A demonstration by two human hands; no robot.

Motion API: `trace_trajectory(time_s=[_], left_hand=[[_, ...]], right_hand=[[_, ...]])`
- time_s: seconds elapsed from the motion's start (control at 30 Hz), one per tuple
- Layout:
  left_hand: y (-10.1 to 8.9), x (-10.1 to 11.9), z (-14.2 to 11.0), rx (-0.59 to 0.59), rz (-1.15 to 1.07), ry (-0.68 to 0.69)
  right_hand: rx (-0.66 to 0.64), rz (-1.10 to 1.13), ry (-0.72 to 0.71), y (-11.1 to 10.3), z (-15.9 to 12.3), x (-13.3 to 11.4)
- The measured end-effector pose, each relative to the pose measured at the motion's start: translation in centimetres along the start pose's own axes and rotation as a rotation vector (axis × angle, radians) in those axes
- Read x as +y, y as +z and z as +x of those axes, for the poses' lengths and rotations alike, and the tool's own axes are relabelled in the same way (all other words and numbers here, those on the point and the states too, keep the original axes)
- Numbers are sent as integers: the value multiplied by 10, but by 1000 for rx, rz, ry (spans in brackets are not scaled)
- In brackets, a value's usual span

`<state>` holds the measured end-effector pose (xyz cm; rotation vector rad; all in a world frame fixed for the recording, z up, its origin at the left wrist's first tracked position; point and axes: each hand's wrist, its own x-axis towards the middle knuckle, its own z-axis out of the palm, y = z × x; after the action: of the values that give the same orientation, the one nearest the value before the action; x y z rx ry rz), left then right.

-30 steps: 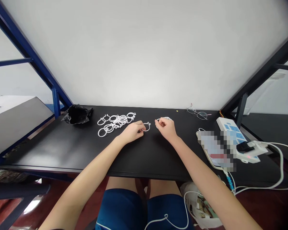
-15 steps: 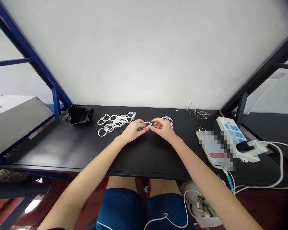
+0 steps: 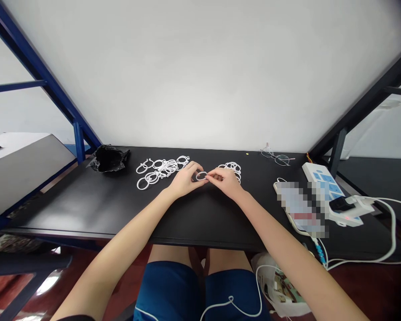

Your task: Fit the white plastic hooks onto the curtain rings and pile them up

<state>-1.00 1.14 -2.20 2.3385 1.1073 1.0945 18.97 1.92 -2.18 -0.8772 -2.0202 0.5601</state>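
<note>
A single white ring is held between my two hands above the black tabletop. My left hand curls around its left side, thumb and fingers on it. From the right, my right hand pinches the ring's edge with thumb and index finger. To the left lies a loose pile of white rings, several with small loops or clips on them. A smaller group of white rings lies just behind my right hand, which partly hides it.
A crumpled black plastic bag stands open at the back left. Eyeglasses lie at the back right. A phone on a charging cable and a white power strip occupy the right side. A pale wall rises behind the table.
The ring between my hands has turned and now shows as a closed round. My right hand's fingers have come down onto its edge, and more of the right-hand ring group shows.
</note>
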Motion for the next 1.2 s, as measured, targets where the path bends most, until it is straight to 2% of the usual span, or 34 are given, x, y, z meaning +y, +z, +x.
trace_trajectory(time_s=[0.3, 0.57, 1.2], left_hand=[[-4, 2, 0, -170, 202, 26], [-4, 0, 0, -158, 209, 15], [-5, -2, 1, -184, 186, 50]], right_hand=[[-79, 48, -51, 8, -2, -2], [-103, 51, -15, 9, -3, -2], [-105, 59, -44, 9, -2, -3]])
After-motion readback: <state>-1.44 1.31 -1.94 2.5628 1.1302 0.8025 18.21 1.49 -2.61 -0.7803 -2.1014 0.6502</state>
